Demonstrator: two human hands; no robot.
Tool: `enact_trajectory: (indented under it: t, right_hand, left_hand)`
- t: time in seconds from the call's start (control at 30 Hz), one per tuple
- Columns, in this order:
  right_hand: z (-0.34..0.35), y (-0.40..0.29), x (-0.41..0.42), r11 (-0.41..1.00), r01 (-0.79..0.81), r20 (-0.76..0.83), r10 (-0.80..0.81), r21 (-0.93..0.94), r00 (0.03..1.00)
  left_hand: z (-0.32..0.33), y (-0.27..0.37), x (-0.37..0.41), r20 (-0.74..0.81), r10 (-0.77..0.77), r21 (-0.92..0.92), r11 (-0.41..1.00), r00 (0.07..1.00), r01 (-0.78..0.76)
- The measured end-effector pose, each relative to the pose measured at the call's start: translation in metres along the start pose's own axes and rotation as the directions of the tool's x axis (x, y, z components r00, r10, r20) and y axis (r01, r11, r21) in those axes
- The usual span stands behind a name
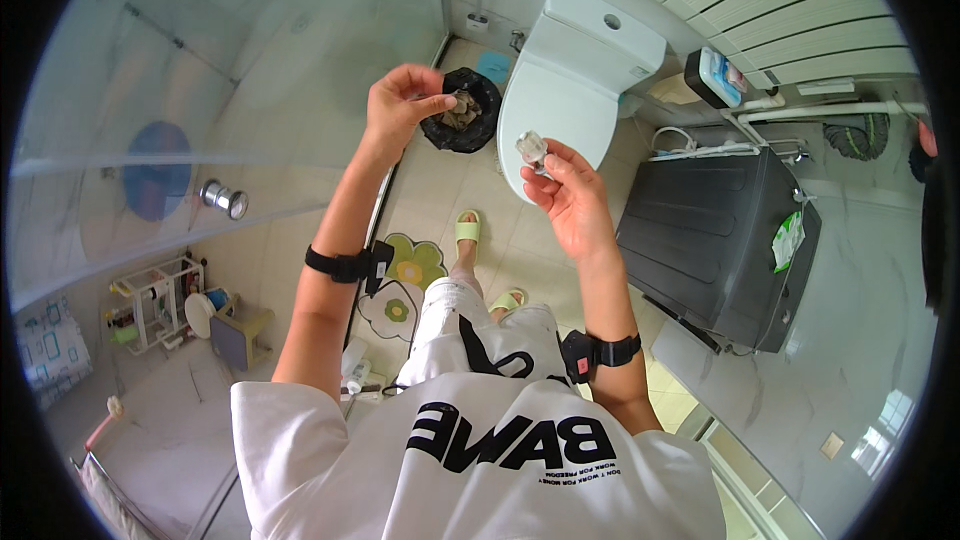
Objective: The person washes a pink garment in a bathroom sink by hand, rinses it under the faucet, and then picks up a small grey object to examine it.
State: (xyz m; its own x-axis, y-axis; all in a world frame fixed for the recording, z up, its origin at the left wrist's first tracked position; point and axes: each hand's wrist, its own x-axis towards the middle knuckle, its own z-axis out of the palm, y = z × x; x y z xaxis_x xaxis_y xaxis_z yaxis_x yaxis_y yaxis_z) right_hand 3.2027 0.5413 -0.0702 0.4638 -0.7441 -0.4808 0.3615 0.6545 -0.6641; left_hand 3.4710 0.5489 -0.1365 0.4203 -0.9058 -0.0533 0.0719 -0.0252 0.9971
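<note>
My right hand point(574, 191) holds up a small, translucent whitish object point(531, 144) between thumb and fingers, in front of the toilet lid. Its exact kind is unclear; it has a clear, faceted look. My left hand point(405, 105) hovers by the near-left side of a waste bin lined with a black plastic bag point(480, 131). The left thumb points across the bin's mouth and the other fingers are curled and blurred, so whether they pinch anything is hidden. Crumpled brownish waste point(463, 114) lies inside the bin.
A white toilet point(559, 116) with its lid down stands ahead. To the left is a glass shower partition point(315, 67) with a metal knob point(223, 199). A dark grey washing machine point(697, 232) stands at right. Flower-shaped mats point(409, 259) lie near my feet.
</note>
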Motion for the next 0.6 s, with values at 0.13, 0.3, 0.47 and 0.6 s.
enact_trajectory:
  t: [0.13, 0.3, 0.47, 0.6]
  right_hand:
    - [-0.019, 0.01, 0.001, 1.0, -0.017, -0.072, 0.017, 0.009, 0.997]
    - [-0.034, 0.018, -0.001, 0.998, -0.029, -0.14, 0.035, 0.048, 0.989]
    - [-0.038, 0.017, -0.002, 0.998, -0.042, -0.16, 0.05, 0.051, 0.986]
    - [-0.043, 0.013, -0.006, 0.997, -0.029, -0.151, 0.04, 0.074, 0.988]
  left_hand:
    - [0.013, -0.041, 0.069, -0.029, -0.21, 0.403, 0.892, 0.977, 0.204]
    - [0.017, -0.118, 0.099, -0.011, -0.342, 0.864, 0.469, 0.939, 0.181]
    - [-0.004, -0.132, 0.084, 0.241, -0.435, 0.465, 0.836, 0.868, 0.29]
    - [0.0, -0.057, 0.038, 0.624, -0.308, -0.42, 0.643, 0.718, 0.64]
